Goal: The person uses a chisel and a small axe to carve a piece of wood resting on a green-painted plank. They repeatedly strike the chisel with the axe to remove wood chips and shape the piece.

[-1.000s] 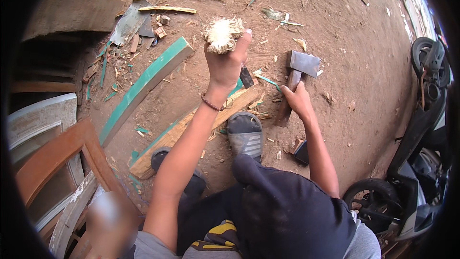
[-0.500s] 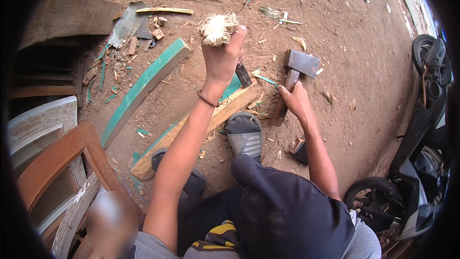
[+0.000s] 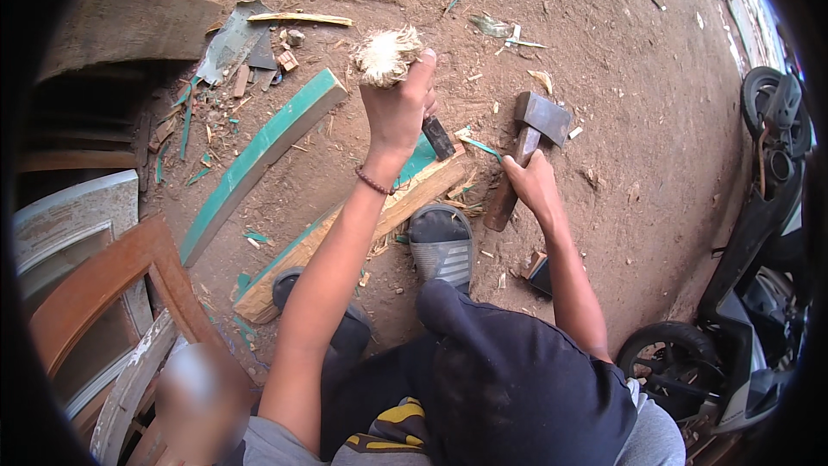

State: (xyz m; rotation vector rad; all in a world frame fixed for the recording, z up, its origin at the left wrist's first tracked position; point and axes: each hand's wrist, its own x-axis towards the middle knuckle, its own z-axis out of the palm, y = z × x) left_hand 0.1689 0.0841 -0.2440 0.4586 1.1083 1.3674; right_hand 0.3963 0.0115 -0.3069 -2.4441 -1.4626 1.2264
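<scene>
Left grip: clenched around a chisel, frayed pale butt uppermost beside the thumb, dark blade emerging below the fingers at the far end of the near timber. Contact of blade with wood: cannot tell. Beaded bracelet at the wrist.

Right grip: clenched around the dark wooden handle of a hammer, blocky metal head pointing away from the body, to the right of the chisel and apart from it.

Near timber: green on one face, bare yellowish wood on another; lying aslant on the earth, partly behind the left forearm. Right sandal just beside; left sandal at the near end, partly hidden.

Second timber: curved, green-topped, to the left, roughly parallel.

Surroundings: wood chips and green slivers on brown earth; dark block near the right forearm; brown wooden frame and whitish frame at left; motorcycle at right.
</scene>
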